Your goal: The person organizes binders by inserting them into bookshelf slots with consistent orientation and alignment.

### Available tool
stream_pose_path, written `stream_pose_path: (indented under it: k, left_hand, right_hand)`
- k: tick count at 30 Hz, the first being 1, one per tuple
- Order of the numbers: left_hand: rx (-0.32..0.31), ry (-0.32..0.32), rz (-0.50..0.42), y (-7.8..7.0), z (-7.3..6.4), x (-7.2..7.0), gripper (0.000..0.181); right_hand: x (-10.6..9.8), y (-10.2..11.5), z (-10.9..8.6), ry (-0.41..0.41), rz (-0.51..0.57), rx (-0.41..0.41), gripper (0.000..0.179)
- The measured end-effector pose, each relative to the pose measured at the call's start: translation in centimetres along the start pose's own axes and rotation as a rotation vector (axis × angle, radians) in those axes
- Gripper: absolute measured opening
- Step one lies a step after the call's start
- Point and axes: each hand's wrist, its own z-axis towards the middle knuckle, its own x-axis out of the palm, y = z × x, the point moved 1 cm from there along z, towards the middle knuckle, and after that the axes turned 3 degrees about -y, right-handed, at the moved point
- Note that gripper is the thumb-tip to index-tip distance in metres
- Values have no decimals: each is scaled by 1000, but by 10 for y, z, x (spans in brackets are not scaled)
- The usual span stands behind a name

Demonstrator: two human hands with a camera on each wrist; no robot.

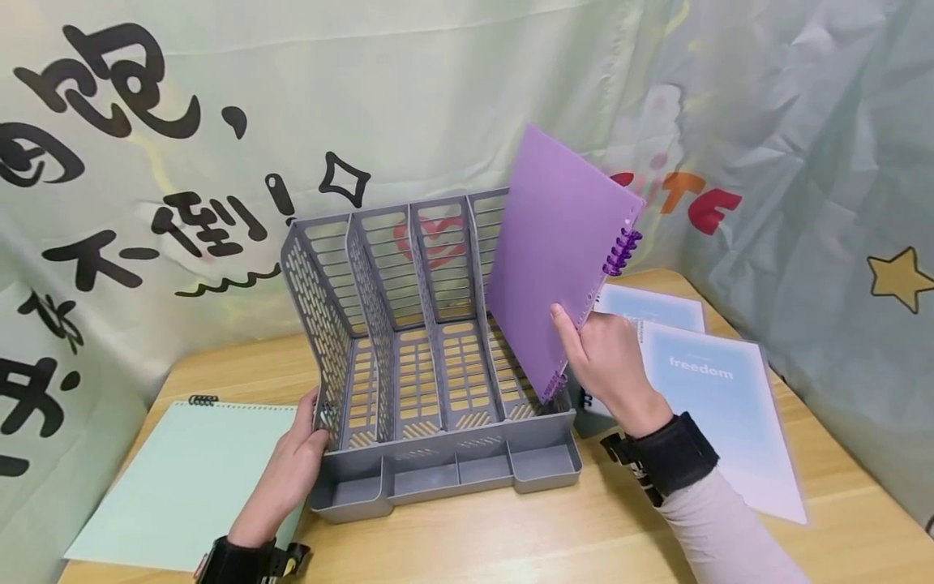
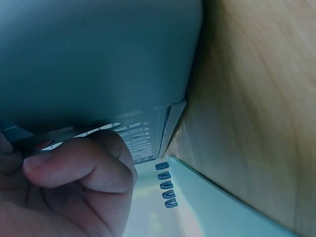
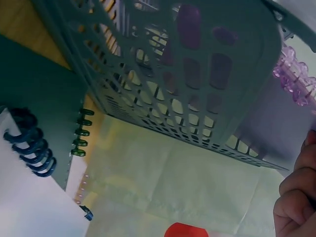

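A grey desk file organizer (image 1: 438, 442) with upright dividers and small front trays stands on the table. My left hand (image 1: 288, 470) grips the front of its left side wall; in the left wrist view, curled fingers (image 2: 84, 165) hold the edge. My right hand (image 1: 616, 365) holds a purple loose-leaf notebook (image 1: 558, 243) by its ringed edge, the thumb lying on the cover. The notebook stands tilted, its lower part inside the rightmost compartment and its top above the back wall. In the right wrist view, it shows through the organizer's perforated side (image 3: 197, 98).
A mint green notebook (image 1: 197, 478) lies left of the organizer. To the right, a blue-white notebook marked "freedom" (image 1: 715, 405) partly covers another blue one (image 1: 657, 304); a dark green cover (image 3: 39, 84) shows in the right wrist view. A printed cloth (image 1: 452, 97) hangs behind the table.
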Motion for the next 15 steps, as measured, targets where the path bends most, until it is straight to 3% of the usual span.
stream_pose_path:
  k: [15]
  left_hand:
    - [6, -14, 7, 0, 0, 0, 71]
  right_hand:
    - [3, -4, -10, 13, -4, 2, 64]
